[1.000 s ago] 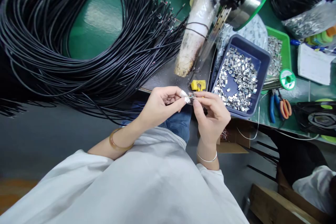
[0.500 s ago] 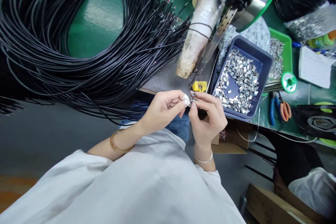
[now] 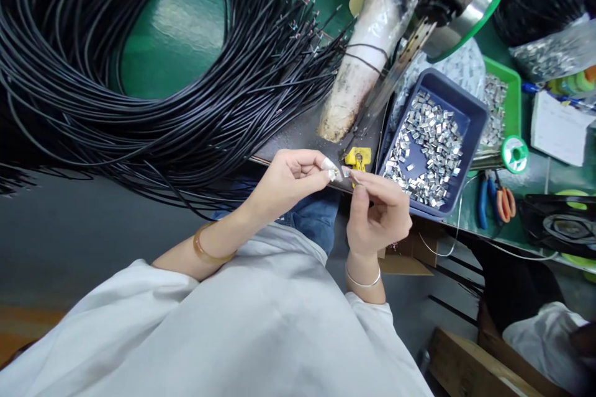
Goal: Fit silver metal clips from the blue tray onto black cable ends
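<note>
My left hand (image 3: 298, 178) is closed in a pinch, with a white wrapping on one fingertip. A small silver metal piece (image 3: 334, 175) glints at its fingertips, partly hidden by them. Just to the right, my right hand (image 3: 379, 214) also pinches thumb against forefinger, and what lies between them is too small to make out. A narrow gap separates the two sets of fingertips. Behind them is a yellow fixture (image 3: 359, 157) at the bench edge. Beside my right hand stands a blue bin (image 3: 475, 127) holding many small silver metal shells (image 3: 435, 149).
Black cables (image 3: 186, 118) cover the left bench. A plastic-wrapped tube (image 3: 347, 90) angles down over the middle. At right are a green tray (image 3: 512, 90), a solder spool (image 3: 514, 154), pliers (image 3: 504, 203) and a fan (image 3: 563, 220). Another person's white clothing (image 3: 542, 335) shows lower right.
My right hand has shifted right and slightly down, its fingers curling in more. My left hand has moved up a little. The fingertips, nearly touching before, are now apart.
</note>
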Demonstrator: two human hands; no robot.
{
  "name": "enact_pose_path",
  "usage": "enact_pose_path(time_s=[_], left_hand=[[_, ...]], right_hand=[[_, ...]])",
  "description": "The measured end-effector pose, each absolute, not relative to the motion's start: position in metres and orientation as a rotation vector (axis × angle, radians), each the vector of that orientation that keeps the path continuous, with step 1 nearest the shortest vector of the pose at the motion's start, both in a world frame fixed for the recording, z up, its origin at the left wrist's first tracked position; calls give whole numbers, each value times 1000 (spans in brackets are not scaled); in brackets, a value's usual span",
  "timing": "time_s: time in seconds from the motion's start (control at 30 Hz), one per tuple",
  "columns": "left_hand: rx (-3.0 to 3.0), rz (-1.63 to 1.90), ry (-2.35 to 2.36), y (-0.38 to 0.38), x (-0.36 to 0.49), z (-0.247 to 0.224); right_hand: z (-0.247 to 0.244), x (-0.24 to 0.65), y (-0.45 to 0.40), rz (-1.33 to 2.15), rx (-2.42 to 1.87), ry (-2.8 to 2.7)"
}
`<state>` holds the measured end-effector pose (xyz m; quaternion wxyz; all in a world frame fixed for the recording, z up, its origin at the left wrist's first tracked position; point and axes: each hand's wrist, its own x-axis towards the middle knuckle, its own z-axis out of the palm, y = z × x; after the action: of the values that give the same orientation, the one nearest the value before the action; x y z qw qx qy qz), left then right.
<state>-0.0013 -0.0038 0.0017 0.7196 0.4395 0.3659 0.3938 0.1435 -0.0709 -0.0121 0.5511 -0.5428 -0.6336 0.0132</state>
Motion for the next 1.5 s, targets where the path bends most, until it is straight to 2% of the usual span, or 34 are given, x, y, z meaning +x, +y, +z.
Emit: enact_pose_path(time_s=[0.1, 0.4, 0.67, 1.33, 1.5], left_hand=[[954, 857, 785, -3, -2, 2], [988, 923, 850, -1, 2, 4], [1115, 996, 940, 0, 8, 1], [1119, 1018, 928, 1, 7, -3], [1130, 1000, 883, 2, 5, -1]], right_hand=[[-13, 146, -67, 167, -1305, -1443], [-16, 150, -63, -126, -1307, -1656], [-17, 150, -59, -210, -1333, -1691], [-12, 149, -56, 122, -1313, -1540], [-11, 150, -55, 85, -1281, -1556]])
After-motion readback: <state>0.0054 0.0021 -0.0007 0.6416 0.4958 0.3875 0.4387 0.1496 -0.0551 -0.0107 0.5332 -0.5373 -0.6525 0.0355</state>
